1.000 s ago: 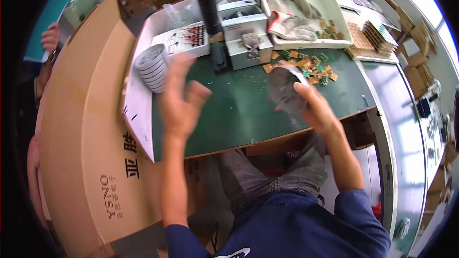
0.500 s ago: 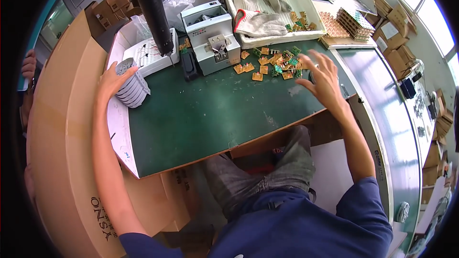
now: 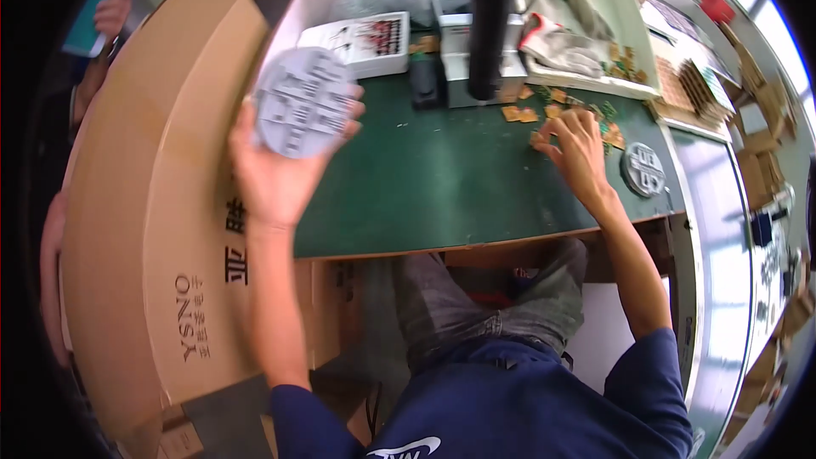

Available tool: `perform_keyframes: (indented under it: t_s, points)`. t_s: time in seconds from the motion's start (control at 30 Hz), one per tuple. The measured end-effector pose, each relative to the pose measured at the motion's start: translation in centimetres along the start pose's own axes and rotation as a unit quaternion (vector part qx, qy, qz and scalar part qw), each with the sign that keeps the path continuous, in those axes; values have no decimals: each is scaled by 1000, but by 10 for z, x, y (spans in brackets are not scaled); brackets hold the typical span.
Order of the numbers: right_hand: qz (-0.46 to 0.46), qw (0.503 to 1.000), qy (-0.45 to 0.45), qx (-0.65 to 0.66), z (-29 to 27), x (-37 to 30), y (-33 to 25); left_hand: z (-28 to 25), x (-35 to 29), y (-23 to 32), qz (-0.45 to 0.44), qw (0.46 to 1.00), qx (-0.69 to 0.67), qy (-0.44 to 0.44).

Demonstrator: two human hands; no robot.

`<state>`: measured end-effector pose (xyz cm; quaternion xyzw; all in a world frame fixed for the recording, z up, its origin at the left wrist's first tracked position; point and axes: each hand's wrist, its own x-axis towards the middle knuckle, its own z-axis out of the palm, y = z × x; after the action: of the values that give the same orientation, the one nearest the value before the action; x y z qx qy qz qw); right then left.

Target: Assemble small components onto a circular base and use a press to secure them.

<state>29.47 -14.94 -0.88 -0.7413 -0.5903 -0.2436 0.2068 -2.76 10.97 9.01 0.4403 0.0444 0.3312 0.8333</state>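
Round grey moulded plastic disc [image 3: 303, 102], held up above the left end of the green-topped counter [image 3: 442, 178] by the left hand [image 3: 276, 166]; the fingers are curled around its lower rim and clamped on it, the printed-looking face turned toward the camera. Half a second earlier this hand lay on a stack of such discs at the counter's left edge; the disc has since been lifted clear, which suggests one piece has been separated from the stack for handling. The right hand [image 3: 578, 149] rests palm-down on the counter, fingers loosely together over the scatter of small orange and green flat square parts [image 3: 557, 110]; whether it pinches one cannot be told. It has drawn slightly nearer the body than before. Just beside it lies a second round grey disc [image 3: 643, 170], flat on the counter. Behind stand a black upright column [image 3: 489, 17] on a grey machine base and a white tray [image 3: 595, 25] holding a pale work glove. A large brown cardboard box [image 3: 144, 229] flanks the left.
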Motion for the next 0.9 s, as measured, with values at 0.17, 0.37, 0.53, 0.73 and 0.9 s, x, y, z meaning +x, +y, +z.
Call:
perform_keyframes:
  t_s: [0.17, 0.37, 0.53, 0.73, 0.9]
  points:
    - [79, 988, -106, 85, 1, -7, -19, 21, -38, -58, -115, 936, -325, -70]
    - [86, 983, -136, 91, -11, -14, -40, 23, -46, -96, -160, 898, -406, -53]
    - [97, 981, -130, 109, -11, -24, -45, 23, -47, -109, -187, 914, -356, -61]
    - [39, 985, -134, 98, -11, -29, -40, 31, -50, -112, -212, 906, -362, -52]
    - [30, 984, -133, 119, -22, -25, -38, 29, -52, -114, -219, 908, -353, -51]
